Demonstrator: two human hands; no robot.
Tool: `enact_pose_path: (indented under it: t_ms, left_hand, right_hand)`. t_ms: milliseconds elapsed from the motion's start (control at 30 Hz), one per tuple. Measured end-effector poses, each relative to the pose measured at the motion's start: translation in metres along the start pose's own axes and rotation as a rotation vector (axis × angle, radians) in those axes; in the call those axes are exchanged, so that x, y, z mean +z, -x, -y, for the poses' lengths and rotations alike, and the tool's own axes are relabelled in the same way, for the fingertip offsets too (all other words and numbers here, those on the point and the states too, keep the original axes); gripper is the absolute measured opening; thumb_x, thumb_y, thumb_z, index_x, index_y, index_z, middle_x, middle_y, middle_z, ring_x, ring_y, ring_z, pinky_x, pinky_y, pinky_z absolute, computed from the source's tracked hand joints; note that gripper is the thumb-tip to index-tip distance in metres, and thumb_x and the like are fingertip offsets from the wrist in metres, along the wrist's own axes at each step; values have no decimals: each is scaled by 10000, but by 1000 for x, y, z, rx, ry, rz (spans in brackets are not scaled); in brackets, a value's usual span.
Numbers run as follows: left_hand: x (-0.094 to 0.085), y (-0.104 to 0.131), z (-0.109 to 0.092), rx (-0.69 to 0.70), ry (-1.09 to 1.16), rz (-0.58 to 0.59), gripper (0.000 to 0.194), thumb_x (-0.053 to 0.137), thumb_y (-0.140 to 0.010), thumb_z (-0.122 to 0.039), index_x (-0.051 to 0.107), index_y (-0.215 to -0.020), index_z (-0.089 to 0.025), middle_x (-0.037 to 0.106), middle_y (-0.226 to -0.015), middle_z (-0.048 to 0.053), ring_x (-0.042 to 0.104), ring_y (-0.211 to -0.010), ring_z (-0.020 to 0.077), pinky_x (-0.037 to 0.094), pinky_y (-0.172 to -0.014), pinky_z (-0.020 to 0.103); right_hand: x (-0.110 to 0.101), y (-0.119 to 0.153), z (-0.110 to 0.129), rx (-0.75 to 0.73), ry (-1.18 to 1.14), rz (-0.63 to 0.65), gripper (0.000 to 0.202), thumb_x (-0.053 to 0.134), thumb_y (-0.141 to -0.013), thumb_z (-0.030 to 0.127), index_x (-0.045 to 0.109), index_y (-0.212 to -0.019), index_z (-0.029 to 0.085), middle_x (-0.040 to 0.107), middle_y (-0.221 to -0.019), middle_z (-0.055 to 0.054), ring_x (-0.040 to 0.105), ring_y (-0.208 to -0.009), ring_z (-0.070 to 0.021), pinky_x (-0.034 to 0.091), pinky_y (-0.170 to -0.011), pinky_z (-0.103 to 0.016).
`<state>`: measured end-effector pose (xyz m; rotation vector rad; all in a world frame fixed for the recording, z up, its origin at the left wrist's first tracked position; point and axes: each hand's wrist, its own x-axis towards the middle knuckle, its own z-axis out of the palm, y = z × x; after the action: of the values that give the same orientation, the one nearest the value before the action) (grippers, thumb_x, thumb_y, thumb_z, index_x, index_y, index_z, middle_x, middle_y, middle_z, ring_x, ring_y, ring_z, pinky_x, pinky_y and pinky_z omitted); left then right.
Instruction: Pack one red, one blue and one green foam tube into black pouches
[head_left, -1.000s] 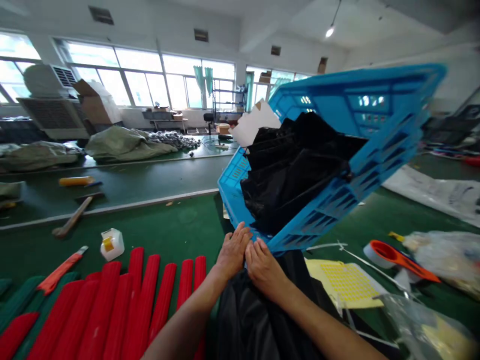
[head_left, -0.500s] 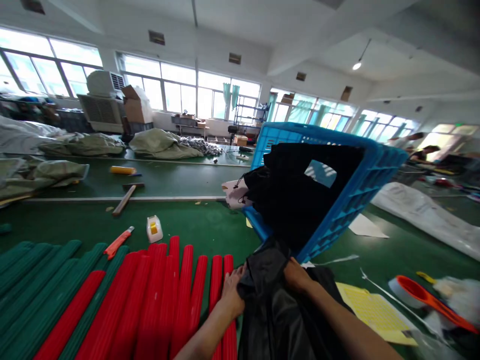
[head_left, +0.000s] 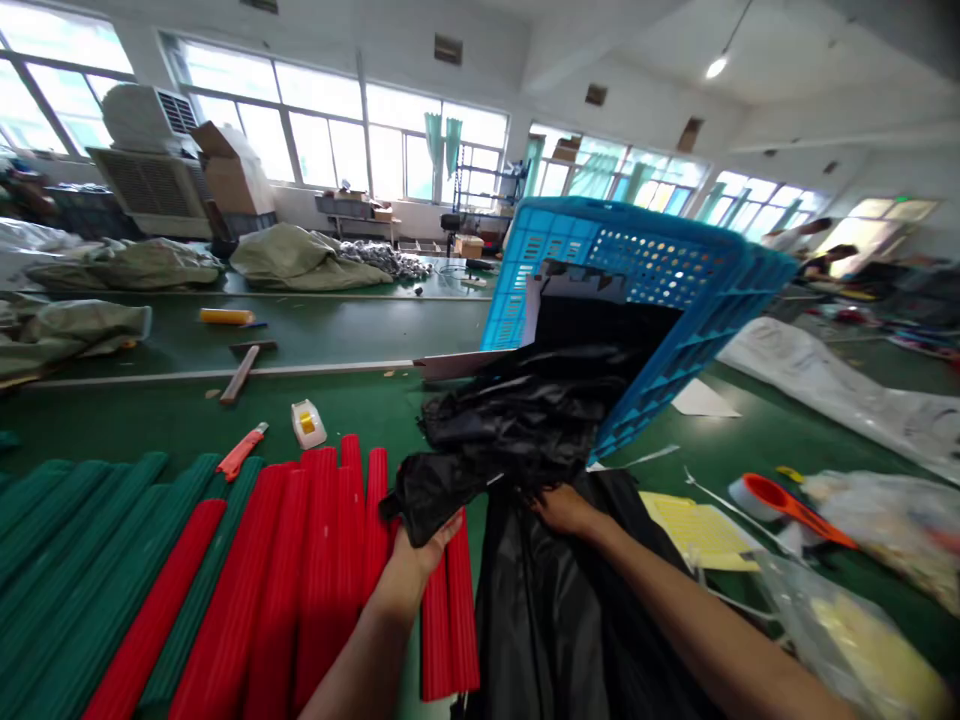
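Note:
My left hand (head_left: 426,540) is closed on the end of a black fabric piece (head_left: 442,490), above the red ribbed bundles (head_left: 322,570). That fabric runs up to a crumpled black heap at the mouth of the tilted blue crate (head_left: 712,300). Below the crate, my right hand (head_left: 562,508) is closed at the upper end of the long black fabric (head_left: 547,610), its fingertips partly hidden by dark cloth. Inside the crate lie more black fabric and a cardboard piece.
Green ribbed bundles (head_left: 90,560) lie at the left, with a red cutter (head_left: 241,452), white tape dispenser (head_left: 307,424) and hammer (head_left: 241,374) beyond. Yellow sheets (head_left: 701,530), orange-handled tool (head_left: 799,512) and plastic bags are at the right. People bend over tables far right.
My left hand has moved left and slightly down, drawing black fabric out over the red bundles. The heap in the crate has slumped toward me. My right hand has shifted slightly left and up.

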<state>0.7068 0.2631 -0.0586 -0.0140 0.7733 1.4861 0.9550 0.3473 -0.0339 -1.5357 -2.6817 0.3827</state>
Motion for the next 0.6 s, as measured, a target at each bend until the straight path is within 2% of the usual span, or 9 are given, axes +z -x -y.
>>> enact_pose_path:
  t_ms: [100,200,300,400,500,600]
  left_hand:
    - [-8,5,-13,-14,48,-46,355,327,-891,-307,602,-1077,-180,686,-757,93,674,-716,242,524,-689,407]
    - [-15,13,-26,29,132,-26,408,328,-893,-450,588,-1100,-213,687,-862,99,676,-814,273,512,-766,459]
    - [-22,24,-35,82,161,6,550,272,-876,-599,570,-1126,-210,670,-946,130,663,-892,305,484,-824,521]
    - [-31,39,-39,122,85,10,633,206,-877,-632,528,-1193,-187,659,-973,154,660,-909,312,487,-810,525]
    - [-47,61,-35,138,-117,-134,635,269,-887,-604,460,-1268,-132,649,-1012,188,670,-870,274,514,-768,431]
    - [-80,92,-22,342,-402,-290,658,408,-845,-613,447,-1288,-128,645,-1056,169,666,-850,239,532,-750,363]
  right_hand:
    - [2,2,-2,-9,10,1,386,393,-899,263,622,-1198,172,596,-1276,-95,531,-1194,-243,389,-1022,-363]
    - [0,5,0,-35,33,5,369,384,-902,272,657,-1132,179,652,-1191,-90,582,-1122,-247,434,-971,-360]
    - [-8,15,7,-71,82,2,374,402,-891,273,647,-1141,144,647,-1181,-139,586,-1104,-290,448,-933,-379]
    - [-18,33,17,-77,149,3,353,455,-831,198,654,-1107,104,633,-1163,-205,570,-1100,-354,435,-913,-430]
    - [-32,55,29,-76,208,50,272,467,-815,179,698,-937,102,675,-1004,-225,639,-918,-373,469,-751,-423]
    - [-55,71,45,-97,242,72,304,423,-884,256,677,-756,147,693,-789,-162,665,-734,-312,416,-603,-339]
